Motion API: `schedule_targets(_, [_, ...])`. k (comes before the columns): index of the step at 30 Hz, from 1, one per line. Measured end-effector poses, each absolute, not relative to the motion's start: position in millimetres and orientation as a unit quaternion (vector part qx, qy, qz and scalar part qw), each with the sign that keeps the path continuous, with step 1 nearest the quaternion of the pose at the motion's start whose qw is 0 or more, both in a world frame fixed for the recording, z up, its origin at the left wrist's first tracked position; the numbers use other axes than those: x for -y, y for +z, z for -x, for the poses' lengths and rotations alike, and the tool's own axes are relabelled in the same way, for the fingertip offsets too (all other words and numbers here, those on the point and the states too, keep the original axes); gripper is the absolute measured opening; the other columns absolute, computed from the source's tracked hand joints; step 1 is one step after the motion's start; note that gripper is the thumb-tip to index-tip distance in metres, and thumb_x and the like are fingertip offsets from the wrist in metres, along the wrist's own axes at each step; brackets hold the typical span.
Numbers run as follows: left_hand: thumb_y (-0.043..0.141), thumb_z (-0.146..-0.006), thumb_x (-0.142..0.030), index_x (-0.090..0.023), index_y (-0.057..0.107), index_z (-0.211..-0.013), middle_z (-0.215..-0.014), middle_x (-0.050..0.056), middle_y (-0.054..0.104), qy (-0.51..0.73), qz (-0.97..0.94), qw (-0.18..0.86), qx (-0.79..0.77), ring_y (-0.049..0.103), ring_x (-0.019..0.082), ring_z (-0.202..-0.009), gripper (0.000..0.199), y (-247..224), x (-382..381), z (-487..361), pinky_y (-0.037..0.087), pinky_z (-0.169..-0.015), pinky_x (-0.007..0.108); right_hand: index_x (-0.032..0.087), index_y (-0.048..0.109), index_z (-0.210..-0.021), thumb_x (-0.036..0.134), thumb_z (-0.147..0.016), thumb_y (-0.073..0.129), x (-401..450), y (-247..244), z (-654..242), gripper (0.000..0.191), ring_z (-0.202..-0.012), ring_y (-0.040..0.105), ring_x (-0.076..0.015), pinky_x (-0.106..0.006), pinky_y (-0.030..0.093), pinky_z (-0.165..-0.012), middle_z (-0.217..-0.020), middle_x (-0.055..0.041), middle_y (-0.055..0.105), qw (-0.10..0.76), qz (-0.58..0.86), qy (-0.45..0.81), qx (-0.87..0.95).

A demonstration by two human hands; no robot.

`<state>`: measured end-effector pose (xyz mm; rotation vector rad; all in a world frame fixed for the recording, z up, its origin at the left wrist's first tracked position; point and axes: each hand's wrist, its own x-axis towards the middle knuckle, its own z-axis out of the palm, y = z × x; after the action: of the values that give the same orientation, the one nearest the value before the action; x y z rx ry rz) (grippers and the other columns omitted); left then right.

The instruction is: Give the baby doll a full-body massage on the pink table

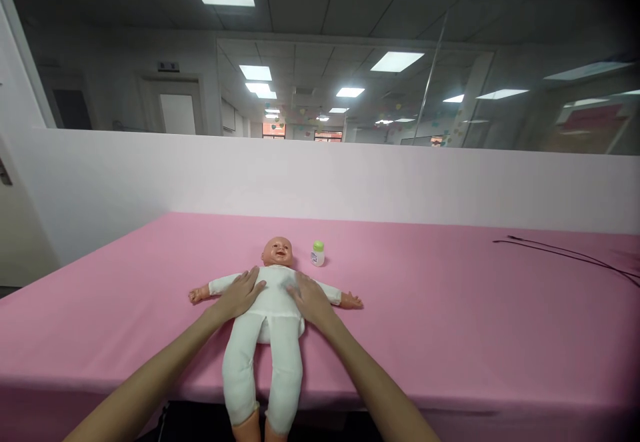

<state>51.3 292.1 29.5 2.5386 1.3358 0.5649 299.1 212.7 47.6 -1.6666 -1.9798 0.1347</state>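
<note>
From where I stand, a doll (276, 292) in a white cloth suit lies on its back between the person's two hands, its head pointing away from them and its arms stretched out to either side. The left hand (244, 294) rests on the left flank of its chest, near the shoulder, and the right hand (310, 301) rests on the other flank, so the chest sits in the middle of the grip. In both hands the grip is loose and spread, the thumb apart from the fingers and turned inward over the white cloth. The doll's legs run back between the person's forearms, and the lower part of them hangs past the near edge of the tabletop (450, 322), which is covered in pink. A small bottle (317, 255) with a green cap stands upright just beside the doll's head, to the right. Well apart from these, at the far right, thin dark cords (560, 251) lie across the pink. A low white wall (360, 179) runs behind the tabletop, with glass (320, 89) above it, through which bright ceiling lights (397, 62) and a door (176, 114) show.
</note>
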Motion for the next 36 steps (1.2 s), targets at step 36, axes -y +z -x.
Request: schedule_targets(36, [0.034,-0.109,-0.054,-0.012,0.057,-0.143,-0.154,0.020,0.054,0.377,-0.375,0.771,-0.351,0.050,0.022,-0.146,0.058,104,-330,-261,0.042,-0.121,0.031,0.016,0.034,-0.165,0.026,-0.102,0.045,-316,48,-416,0.064,-0.160,0.028,-0.0266,-0.048,0.030,-0.129,-0.172,-0.0156,0.030,0.339,0.591,0.040,0.731])
